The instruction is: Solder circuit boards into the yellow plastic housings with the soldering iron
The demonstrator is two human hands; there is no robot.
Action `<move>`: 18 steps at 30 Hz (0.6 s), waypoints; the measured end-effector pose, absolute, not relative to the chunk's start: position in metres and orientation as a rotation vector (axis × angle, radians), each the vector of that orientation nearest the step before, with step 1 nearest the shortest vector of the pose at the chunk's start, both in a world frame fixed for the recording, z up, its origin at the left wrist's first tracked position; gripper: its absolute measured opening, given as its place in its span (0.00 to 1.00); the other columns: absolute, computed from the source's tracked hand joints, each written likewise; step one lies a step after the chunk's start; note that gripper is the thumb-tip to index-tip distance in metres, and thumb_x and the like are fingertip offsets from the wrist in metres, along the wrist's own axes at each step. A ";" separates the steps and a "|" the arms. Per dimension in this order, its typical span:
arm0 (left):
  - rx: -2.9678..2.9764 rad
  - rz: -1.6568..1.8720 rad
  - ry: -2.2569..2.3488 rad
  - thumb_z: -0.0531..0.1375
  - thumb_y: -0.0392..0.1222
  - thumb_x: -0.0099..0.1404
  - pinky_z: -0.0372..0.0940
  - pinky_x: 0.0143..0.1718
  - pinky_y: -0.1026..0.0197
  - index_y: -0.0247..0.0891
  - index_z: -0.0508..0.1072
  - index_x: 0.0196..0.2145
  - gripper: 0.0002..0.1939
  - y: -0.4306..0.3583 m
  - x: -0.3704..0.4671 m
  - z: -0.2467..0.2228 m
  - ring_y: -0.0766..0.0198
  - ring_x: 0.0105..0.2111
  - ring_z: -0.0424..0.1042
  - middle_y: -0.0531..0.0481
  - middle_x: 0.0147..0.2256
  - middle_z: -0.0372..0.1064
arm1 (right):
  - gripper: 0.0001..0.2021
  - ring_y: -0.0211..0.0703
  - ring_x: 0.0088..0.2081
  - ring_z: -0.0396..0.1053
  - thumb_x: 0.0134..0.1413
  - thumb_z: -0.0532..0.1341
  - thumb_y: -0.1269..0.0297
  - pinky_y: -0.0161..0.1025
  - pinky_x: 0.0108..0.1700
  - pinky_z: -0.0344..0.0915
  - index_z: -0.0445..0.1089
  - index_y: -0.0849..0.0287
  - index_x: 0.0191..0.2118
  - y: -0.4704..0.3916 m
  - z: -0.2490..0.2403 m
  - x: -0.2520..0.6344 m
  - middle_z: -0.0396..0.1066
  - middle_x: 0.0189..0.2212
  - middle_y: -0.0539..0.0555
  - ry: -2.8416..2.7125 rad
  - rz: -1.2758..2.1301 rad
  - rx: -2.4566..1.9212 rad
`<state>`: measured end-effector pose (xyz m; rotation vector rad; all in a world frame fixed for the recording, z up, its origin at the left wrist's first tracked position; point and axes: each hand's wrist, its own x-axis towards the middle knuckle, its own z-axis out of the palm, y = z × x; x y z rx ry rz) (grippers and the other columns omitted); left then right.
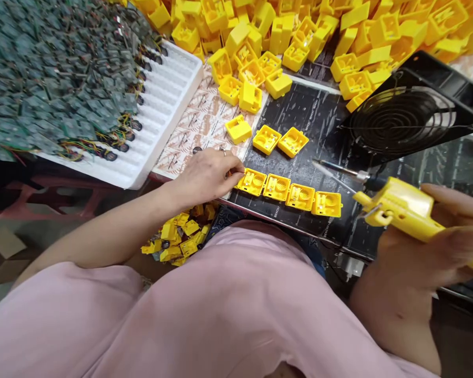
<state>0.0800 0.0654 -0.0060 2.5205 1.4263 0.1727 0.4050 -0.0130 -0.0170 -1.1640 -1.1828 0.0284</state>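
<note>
Yellow housing point(252, 181) touches the left hand's point(205, 176) narrow grip; right hand point(437, 241) grips a screwdriver point(398, 207).

The small plastic housings point(288, 192) are bright yellow, as is the soldering tool point(408, 210). The mat point(323, 121) is black with faint white lettering, the tray point(169, 105) white, the circuit boards point(59, 79) grey-green, and the garment point(220, 310) pale pink.

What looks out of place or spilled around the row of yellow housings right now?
A small heap of yellow parts lies below the bench edge by the person's lap, apart from the big pile at the back. The row of four housings is straight; the left hand touches its left end.
</note>
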 end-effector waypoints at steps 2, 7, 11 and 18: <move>2.570 0.172 1.415 0.56 0.43 0.75 0.70 0.44 0.55 0.38 0.85 0.42 0.16 0.066 0.078 -0.007 0.54 0.38 0.81 0.43 0.38 0.84 | 0.24 0.36 0.25 0.69 0.68 0.67 0.36 0.36 0.24 0.61 0.88 0.52 0.41 -0.010 -0.022 0.397 0.76 0.26 0.52 -1.156 -0.014 -1.113; 2.666 0.169 1.409 0.53 0.43 0.77 0.67 0.43 0.52 0.37 0.83 0.42 0.18 0.064 0.080 -0.007 0.52 0.36 0.79 0.42 0.35 0.82 | 0.24 0.42 0.34 0.81 0.64 0.74 0.64 0.35 0.30 0.77 0.78 0.49 0.64 -0.025 -0.023 0.377 0.85 0.43 0.54 -1.618 0.297 -1.060; 2.708 0.221 1.439 0.52 0.41 0.78 0.67 0.45 0.51 0.37 0.83 0.44 0.18 0.061 0.083 -0.013 0.52 0.37 0.78 0.42 0.38 0.82 | 0.19 0.43 0.30 0.82 0.64 0.75 0.66 0.35 0.33 0.82 0.76 0.52 0.57 -0.028 -0.023 0.365 0.83 0.35 0.51 -1.772 0.292 -0.944; 2.852 0.156 1.380 0.49 0.40 0.80 0.65 0.45 0.50 0.36 0.82 0.44 0.21 0.060 0.083 -0.016 0.50 0.38 0.77 0.40 0.37 0.80 | 0.17 0.39 0.26 0.80 0.56 0.79 0.69 0.30 0.25 0.75 0.71 0.53 0.41 -0.017 -0.019 0.356 0.79 0.28 0.47 -1.931 0.171 -0.920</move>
